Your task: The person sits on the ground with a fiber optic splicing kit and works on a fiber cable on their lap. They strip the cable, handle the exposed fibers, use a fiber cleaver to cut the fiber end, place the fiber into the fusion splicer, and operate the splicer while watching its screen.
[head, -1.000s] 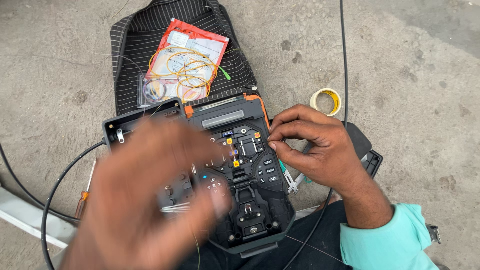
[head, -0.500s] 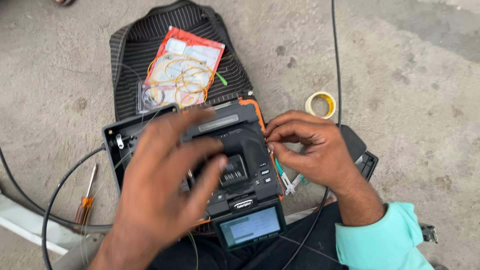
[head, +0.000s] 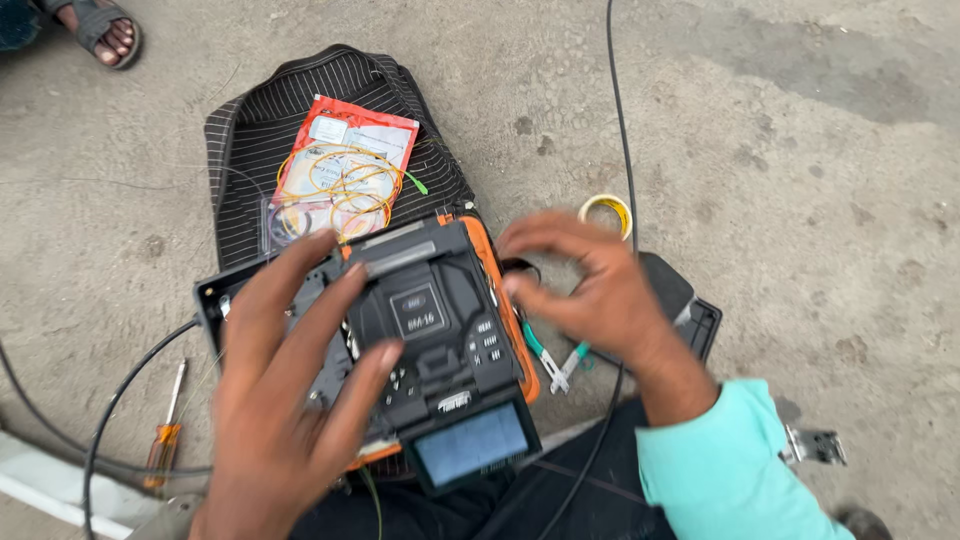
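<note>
Right hand (head: 590,290) lifted off splicer (head: 430,330), red pkt (head: 345,175) behind

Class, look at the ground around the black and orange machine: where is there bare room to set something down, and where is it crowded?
Bare concrete lies right of the black cable and yellow tape roll, and left of the striped black cloth. It is crowded around the black and orange machine, where the left hand and right hand hover.

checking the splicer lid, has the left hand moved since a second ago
Yes. The left hand has slid left, off the middle of the splicer, whose lid now lies closed.
</note>
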